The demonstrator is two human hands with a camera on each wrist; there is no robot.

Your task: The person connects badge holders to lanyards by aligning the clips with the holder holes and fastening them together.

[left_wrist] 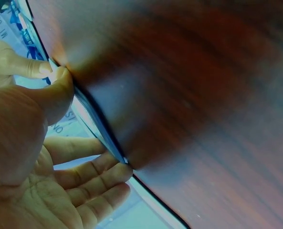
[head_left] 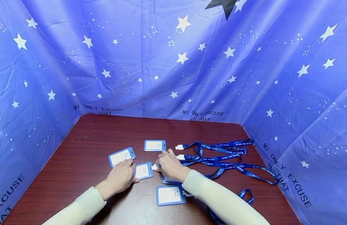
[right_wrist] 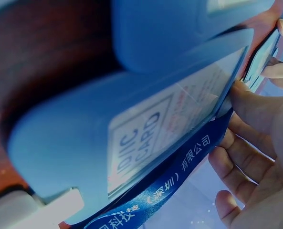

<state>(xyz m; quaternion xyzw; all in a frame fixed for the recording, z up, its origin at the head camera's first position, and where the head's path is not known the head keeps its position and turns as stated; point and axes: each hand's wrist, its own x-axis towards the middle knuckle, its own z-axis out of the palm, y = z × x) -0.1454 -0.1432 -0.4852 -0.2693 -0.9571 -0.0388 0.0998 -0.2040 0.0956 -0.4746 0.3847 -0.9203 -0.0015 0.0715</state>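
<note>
My left hand (head_left: 120, 177) grips a blue ID badge holder (head_left: 143, 171) by its long edges, thumb on the near side. In the left wrist view this badge holder (left_wrist: 99, 121) appears edge-on between thumb and fingers. My right hand (head_left: 170, 164) pinches a white plastic lanyard clip (head_left: 155, 167) at the slotted end of that holder; whether the clip is fastened I cannot tell. Partly under the right hand lies another badge holder (head_left: 169, 180). The right wrist view has a blue badge holder (right_wrist: 60, 133) with a printed lanyard strap (right_wrist: 179, 171) beside it, close to the right hand (right_wrist: 260, 157).
Two badge holders lie further back, one at the left (head_left: 120, 157), one in the middle (head_left: 154, 145). Another badge holder (head_left: 170, 195) sits nearer, clipped to a lanyard. Several blue lanyards (head_left: 229, 156) spread across the right of the brown table (head_left: 106, 131). Starry blue curtains (head_left: 151, 62) surround it.
</note>
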